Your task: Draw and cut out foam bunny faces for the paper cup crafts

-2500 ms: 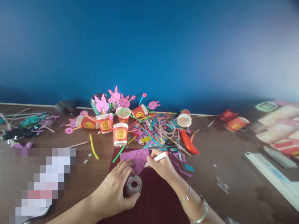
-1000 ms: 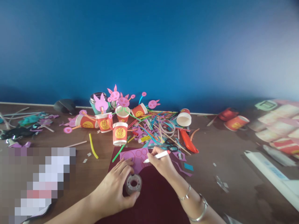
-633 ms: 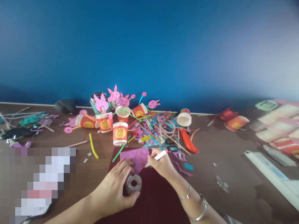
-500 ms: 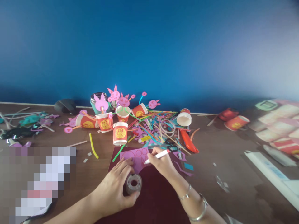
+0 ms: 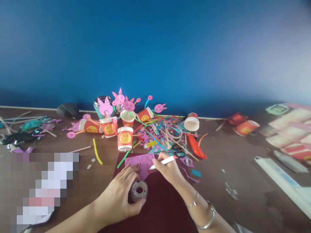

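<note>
Purple paper (image 5: pixel 143 168), marked with red circle outlines, is lying on a dark red mat (image 5: pixel 162 204) directly before the person. The left hand (image 5: pixel 121 189) is gripping a grey tape roll (image 5: pixel 139 197) between thumb and index finger, while its other fingertips are resting at the paper's left part. The right hand (image 5: pixel 168 172) is holding a white marker (image 5: pixel 165 161) with a red end, fingers closed around the barrel. The marker's tip is pointing at the paper's right part; whether it is touching cannot be told. A green straw (image 5: pixel 123 160) is crossing the mat's far left corner, near a standing red paper cup (image 5: pixel 125 139) with a yellow emblem. Dark-handled scissors (image 5: pixel 180 154) are lying just beyond the right hand, beside a heap of colourful straws and scraps (image 5: pixel 159 131). A yellow straw (image 5: pixel 97 152) is resting on the brown table (image 5: pixel 80 191) farther left.
</note>
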Demonstrator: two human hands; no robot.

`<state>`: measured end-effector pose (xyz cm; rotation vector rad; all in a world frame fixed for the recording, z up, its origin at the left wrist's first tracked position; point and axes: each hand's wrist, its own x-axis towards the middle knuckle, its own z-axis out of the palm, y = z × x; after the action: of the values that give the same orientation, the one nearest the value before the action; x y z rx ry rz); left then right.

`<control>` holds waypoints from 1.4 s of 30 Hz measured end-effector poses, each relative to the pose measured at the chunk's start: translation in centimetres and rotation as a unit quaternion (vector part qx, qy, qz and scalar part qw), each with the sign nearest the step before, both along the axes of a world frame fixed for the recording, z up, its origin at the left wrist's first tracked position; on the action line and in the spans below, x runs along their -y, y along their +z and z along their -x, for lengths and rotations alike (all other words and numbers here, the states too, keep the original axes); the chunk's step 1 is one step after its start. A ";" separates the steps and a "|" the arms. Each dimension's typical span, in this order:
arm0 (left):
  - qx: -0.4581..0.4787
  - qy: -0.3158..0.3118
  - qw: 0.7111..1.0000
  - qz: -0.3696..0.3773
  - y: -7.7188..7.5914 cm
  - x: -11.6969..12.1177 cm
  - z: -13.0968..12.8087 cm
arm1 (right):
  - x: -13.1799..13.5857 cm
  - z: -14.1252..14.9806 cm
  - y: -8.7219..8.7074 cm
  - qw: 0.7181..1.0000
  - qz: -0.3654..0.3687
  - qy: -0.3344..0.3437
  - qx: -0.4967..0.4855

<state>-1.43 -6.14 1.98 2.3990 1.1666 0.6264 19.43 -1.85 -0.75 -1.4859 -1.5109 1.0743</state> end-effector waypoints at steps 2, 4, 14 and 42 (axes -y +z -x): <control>0.001 -0.001 1.000 -0.003 -0.1 0.0 0.0 | 0.0 0.0 0.1 1.000 -0.007 0.003 0.006; -0.008 -0.002 1.000 -0.001 -0.2 0.0 0.0 | 0.1 0.0 0.2 1.000 -0.003 0.012 0.008; -0.012 -0.004 1.000 -0.001 -0.1 0.1 0.0 | 0.0 0.0 0.1 1.000 -0.010 0.006 0.001; -0.013 0.018 1.000 0.017 -0.4 -0.4 0.4 | -0.3 -0.5 0.1 0.999 -0.021 -0.033 0.033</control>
<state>-1.81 -5.72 1.59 2.3699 1.2225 0.5847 19.94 -1.56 -0.68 -1.5439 -1.5092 0.9570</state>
